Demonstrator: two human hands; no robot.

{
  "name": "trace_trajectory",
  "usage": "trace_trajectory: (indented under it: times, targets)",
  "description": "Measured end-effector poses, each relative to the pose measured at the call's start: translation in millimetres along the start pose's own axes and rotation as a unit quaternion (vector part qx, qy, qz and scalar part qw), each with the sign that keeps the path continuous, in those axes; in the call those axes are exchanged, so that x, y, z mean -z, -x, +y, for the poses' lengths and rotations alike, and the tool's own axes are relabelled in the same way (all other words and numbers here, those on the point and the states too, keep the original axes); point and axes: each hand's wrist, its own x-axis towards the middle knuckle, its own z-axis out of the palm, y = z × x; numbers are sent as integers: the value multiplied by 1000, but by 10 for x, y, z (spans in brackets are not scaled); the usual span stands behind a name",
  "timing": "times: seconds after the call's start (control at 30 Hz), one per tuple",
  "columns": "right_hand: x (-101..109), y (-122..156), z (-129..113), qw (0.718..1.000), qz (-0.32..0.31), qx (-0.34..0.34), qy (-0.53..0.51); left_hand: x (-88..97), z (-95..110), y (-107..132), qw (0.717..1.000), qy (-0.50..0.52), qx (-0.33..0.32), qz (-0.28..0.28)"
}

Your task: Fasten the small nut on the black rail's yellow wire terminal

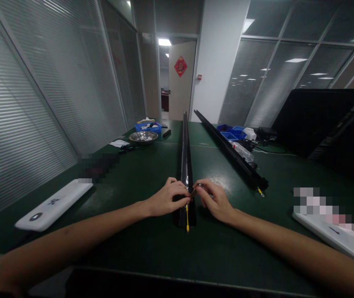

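Observation:
A long black rail [185, 153] runs away from me along the green table [139, 244]. At its near end, my left hand [168, 198] is closed, thumb and fingertips pinched over the rail; what they grip is hidden. A short yellow wire [187, 217] with a ring terminal comes out just below those fingertips. Facing it from the right, my right hand [214, 200] is closed on a small metal piece [193, 193], whose tip reaches toward the left fingertips. The piece is too small to identify.
A second black rail [229, 149] lies at right, with a yellow-ended wire [260, 191]. Beyond it are blue bins [237, 133] and a plastic bottle [242, 152]. Back left are a metal bowl [143, 137] and a blue basket [156, 127]. White cases [56, 203] flank me.

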Motion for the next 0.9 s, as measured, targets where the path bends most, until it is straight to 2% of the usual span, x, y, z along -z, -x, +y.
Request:
trace_trajectory:
  times: [0.53,0.9]
  targets:
    - [-7,-35,24,999,-11,-29,-28,-25,-22,-2,1000,-10,-8,6]
    - [4,-41,31,1000,-11,-20,-16,-32,-36,2,1000,-4,-5,4]
